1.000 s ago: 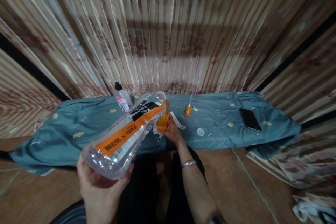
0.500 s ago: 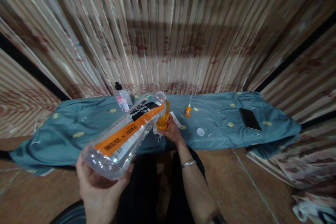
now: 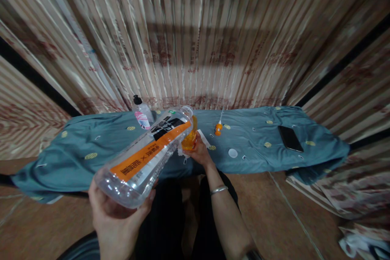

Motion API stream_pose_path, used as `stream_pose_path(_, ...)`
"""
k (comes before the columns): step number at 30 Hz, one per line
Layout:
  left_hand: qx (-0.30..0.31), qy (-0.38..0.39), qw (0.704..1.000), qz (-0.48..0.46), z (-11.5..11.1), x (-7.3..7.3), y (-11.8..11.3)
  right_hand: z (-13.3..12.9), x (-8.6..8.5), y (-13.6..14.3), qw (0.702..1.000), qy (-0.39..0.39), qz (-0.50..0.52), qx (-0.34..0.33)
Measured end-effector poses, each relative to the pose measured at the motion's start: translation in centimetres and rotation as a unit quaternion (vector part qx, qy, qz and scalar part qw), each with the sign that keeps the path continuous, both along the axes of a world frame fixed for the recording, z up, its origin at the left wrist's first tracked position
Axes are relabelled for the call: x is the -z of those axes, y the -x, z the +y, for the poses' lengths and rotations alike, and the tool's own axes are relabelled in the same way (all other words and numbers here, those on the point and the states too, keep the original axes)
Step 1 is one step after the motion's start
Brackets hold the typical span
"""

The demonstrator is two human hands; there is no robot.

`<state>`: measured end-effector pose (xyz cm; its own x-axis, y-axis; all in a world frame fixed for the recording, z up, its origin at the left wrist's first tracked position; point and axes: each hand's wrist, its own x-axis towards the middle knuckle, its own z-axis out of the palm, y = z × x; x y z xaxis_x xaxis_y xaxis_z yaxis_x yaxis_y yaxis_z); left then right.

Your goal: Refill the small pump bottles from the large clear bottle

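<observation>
My left hand is wrapped round the base of a large clear plastic bottle with an orange and silver label. The bottle is tilted, its neck up and to the right. Close by that neck, my right hand grips a smaller bottle of amber liquid, partly hidden behind the large one. Whether liquid runs between the two I cannot make out. White paper lies under and beside the small bottle. An orange pump top with a thin clear tube lies to the right, and near it a white round disc.
A clear bottle with a black cap stands at the back left of the teal cloth covering the narrow table. A black phone lies at the right. Patterned curtains hang behind, and dark frame bars slant at both sides.
</observation>
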<state>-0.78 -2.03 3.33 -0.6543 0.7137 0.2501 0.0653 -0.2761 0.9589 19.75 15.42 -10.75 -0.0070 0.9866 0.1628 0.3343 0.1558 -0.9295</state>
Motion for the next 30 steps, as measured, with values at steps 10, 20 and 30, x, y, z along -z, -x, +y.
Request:
stream_pose_path(10, -0.002, 0.009, 1.000, -0.003, 0.0, 0.4, 0.1, 0.3, 1.0, -0.1, 1.000, -0.023, 0.008, -0.003)
stream_pose_path(20, 0.001, 0.001, 1.000, -0.005, 0.0, 0.5, 0.2, 0.1, 0.5, 0.0, 1.000, -0.008, -0.003, -0.002)
stream_pose_path(30, 0.011, 0.008, 1.000, -0.013, 0.0, 0.7, 0.1, 0.1, 0.0, 0.0, 1.000, 0.006, -0.008, -0.001)
